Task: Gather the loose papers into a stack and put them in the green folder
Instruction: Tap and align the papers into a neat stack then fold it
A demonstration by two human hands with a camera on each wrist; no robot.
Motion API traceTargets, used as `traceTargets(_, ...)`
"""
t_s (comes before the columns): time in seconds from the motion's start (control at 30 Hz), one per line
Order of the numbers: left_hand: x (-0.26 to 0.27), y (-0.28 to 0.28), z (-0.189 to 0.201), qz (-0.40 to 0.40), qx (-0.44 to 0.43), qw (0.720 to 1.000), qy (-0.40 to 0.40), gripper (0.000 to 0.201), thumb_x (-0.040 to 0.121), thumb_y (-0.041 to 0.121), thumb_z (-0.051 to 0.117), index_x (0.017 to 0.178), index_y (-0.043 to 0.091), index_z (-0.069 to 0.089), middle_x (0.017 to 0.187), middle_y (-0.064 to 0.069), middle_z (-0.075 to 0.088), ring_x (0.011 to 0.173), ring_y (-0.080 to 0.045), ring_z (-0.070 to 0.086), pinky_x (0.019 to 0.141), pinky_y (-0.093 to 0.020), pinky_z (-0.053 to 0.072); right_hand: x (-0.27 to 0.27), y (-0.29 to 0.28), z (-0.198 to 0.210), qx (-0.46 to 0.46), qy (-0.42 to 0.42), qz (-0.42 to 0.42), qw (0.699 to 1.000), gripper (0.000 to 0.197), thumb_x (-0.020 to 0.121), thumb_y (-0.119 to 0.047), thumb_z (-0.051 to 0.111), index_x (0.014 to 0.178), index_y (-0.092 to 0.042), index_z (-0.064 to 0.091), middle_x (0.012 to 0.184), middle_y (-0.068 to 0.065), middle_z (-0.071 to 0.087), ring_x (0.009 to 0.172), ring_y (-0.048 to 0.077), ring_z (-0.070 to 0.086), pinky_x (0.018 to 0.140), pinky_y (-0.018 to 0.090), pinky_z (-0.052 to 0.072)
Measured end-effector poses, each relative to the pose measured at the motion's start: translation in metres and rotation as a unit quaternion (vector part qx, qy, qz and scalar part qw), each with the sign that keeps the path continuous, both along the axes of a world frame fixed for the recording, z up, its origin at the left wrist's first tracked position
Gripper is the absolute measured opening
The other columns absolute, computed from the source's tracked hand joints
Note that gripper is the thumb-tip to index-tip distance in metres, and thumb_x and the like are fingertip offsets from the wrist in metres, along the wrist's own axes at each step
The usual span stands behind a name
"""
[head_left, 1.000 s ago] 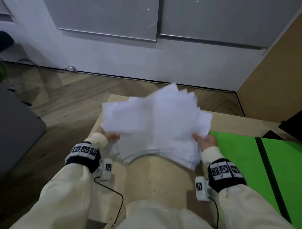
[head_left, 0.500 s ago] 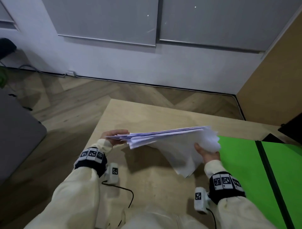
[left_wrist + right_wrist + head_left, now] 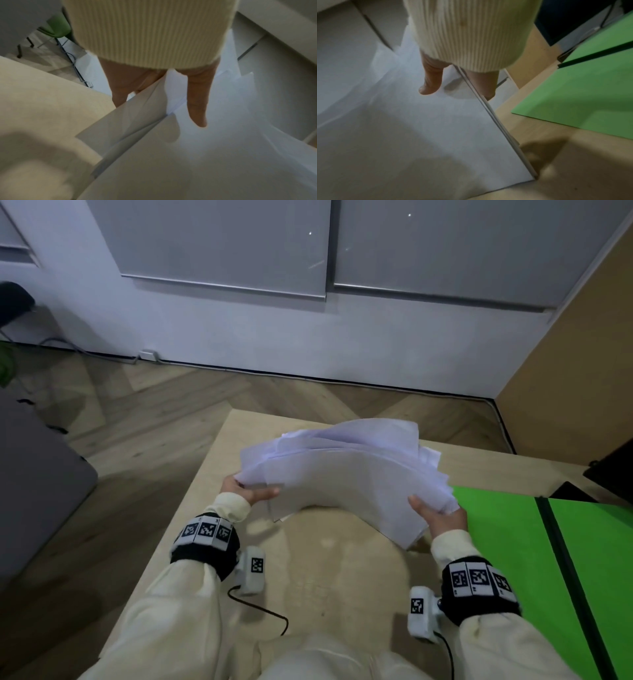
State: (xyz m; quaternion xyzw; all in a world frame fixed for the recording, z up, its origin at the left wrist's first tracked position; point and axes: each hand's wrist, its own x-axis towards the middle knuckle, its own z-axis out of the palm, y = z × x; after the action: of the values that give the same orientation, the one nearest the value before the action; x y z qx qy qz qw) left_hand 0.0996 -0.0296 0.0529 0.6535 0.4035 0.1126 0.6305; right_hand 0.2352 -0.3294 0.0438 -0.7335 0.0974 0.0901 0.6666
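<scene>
Both hands hold the papers (image 3: 346,474) above the table (image 3: 329,570), clear of its surface. The left hand (image 3: 245,491) grips the left edge of the bundle: in the left wrist view its thumb (image 3: 197,102) lies on the top sheet and the other fingers pass beneath. The right hand (image 3: 440,517) grips the right edge in the same way, with its thumb (image 3: 430,81) on top and fingers below, as the right wrist view shows. The papers bow upward in the middle, forming an arch between the two hands. Their edges are uneven; several sheets stick out at the far side and at the left corner. The near right corner hangs lowest, close to the table; contact cannot be confirmed. The folder (image 3: 507,542) lies open and flat on the right part of the table, just beside the right hand, with a dark spine strip (image 3: 561,559) between its two green leaves. No sheet lies on the folder. Wall panels (image 3: 222,244) stand beyond the table.
</scene>
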Motion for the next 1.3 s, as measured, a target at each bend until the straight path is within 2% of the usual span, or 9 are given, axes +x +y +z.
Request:
traceTargets(0.13, 0.010, 0.002, 0.013, 0.003, 0.025, 0.999, -0.028, 0.047, 0.063, -0.001, 0.082, 0.106, 0.000, 0.062, 0.093, -0.003, 0.064, 0.091, -0.016, 0.056, 0.060, -0.012, 0.049, 0.012, -0.001, 0.011, -0.027, -0.011, 0.037, 0.999, 0.018, 0.074, 0.002, 0.073, 0.090, -0.001, 0.064, 0.087, 0.004, 0.060, 0.070, 0.006, 0.063, 0.053, 0.005, 0.046)
traceTargets(0.23, 0.010, 0.008, 0.024, 0.018, 0.066, 0.995, -0.073, 0.048, 0.066, -0.001, 0.080, 0.109, 0.003, 0.060, 0.102, -0.005, 0.060, 0.092, -0.015, 0.056, 0.062, -0.010, 0.049, 0.017, -0.006, 0.031, -0.051, -0.110, 0.100, 0.988, 0.021, 0.074, 0.002, 0.073, 0.089, 0.010, 0.061, 0.083, 0.025, 0.066, 0.068, 0.015, 0.062, 0.063, 0.007, 0.043)
traceTargets(0.4, -0.014, 0.022, 0.017, -0.015, 0.081, 0.993, -0.089, 0.045, 0.062, -0.010, 0.079, 0.076, 0.028, 0.060, 0.060, 0.023, 0.068, 0.055, 0.020, 0.059, 0.057, 0.003, 0.045, 0.015, -0.008, 0.038, -0.019, -0.151, 0.143, 0.978, 0.041, 0.065, 0.006, 0.076, 0.100, -0.005, 0.058, 0.061, -0.031, 0.068, 0.057, -0.018, 0.057, 0.059, 0.000, 0.043)
traceTargets(0.5, -0.022, 0.025, -0.002, -0.064, 0.044, 0.994, -0.073, 0.047, 0.063, -0.024, 0.070, 0.064, 0.023, 0.072, 0.057, 0.022, 0.070, 0.053, 0.010, 0.063, 0.056, -0.005, 0.051, 0.010, -0.002, 0.015, -0.053, -0.114, 0.116, 0.985, 0.038, 0.064, 0.005, 0.079, 0.095, -0.008, 0.061, 0.068, -0.018, 0.066, 0.051, -0.016, 0.054, 0.052, 0.002, 0.041)
traceTargets(0.7, -0.020, 0.027, -0.002, -0.125, 0.030, 0.989, -0.073, 0.038, 0.063, -0.022, 0.070, 0.088, 0.006, 0.068, 0.071, 0.014, 0.076, 0.065, 0.002, 0.069, 0.060, -0.011, 0.054, 0.007, 0.001, 0.014, 0.018, -0.107, 0.086, 0.990, 0.027, 0.071, 0.011, 0.072, 0.072, -0.016, 0.064, 0.053, -0.014, 0.064, 0.046, -0.013, 0.055, 0.051, -0.001, 0.041)
traceTargets(0.87, -0.006, 0.017, 0.002, -0.142, 0.079, 0.984, -0.071, 0.041, 0.058, -0.017, 0.078, 0.084, 0.014, 0.068, 0.064, 0.021, 0.073, 0.060, 0.009, 0.064, 0.059, -0.006, 0.049, 0.005, 0.012, 0.022, 0.064, -0.124, 0.082, 0.987, 0.051, 0.041, -0.050, 0.084, 0.079, -0.024, 0.062, 0.067, -0.027, 0.070, 0.061, -0.014, 0.061, 0.061, 0.001, 0.046)
traceTargets(1.03, 0.003, 0.007, 0.007, -0.104, 0.082, 0.989, -0.069, 0.045, 0.060, -0.018, 0.076, 0.100, 0.003, 0.067, 0.067, 0.021, 0.073, 0.061, 0.012, 0.064, 0.061, 0.000, 0.047, 0.005, 0.022, 0.016, 0.052, -0.133, -0.013, 0.990, 0.021, 0.076, -0.011, 0.073, 0.066, -0.026, 0.063, 0.055, -0.021, 0.067, 0.050, -0.013, 0.056, 0.061, 0.017, 0.046)
traceTargets(1.2, 0.015, -0.013, 0.015, 0.044, 0.064, 0.997, -0.018, 0.034, 0.070, 0.006, 0.079, 0.098, 0.008, 0.061, 0.096, -0.006, 0.060, 0.087, -0.017, 0.055, 0.069, -0.015, 0.046, 0.007, 0.028, 0.018, 0.084, -0.124, -0.043, 0.988, 0.011, 0.079, -0.021, 0.070, 0.083, -0.028, 0.063, 0.061, -0.015, 0.070, 0.062, -0.011, 0.061, 0.083, 0.032, 0.049)
traceTargets(1.3, 0.017, -0.017, 0.014, 0.106, 0.007, 0.994, -0.013, 0.032, 0.069, 0.012, 0.081, 0.087, 0.012, 0.055, 0.092, -0.009, 0.058, 0.086, -0.020, 0.054, 0.078, -0.026, 0.042, 0.010, 0.018, 0.009, 0.084, -0.095, 0.082, 0.989, 0.098, 0.042, -0.068, 0.075, 0.124, -0.020, 0.050, 0.097, -0.012, 0.066, 0.092, 0.002, 0.061, 0.086, 0.018, 0.050)
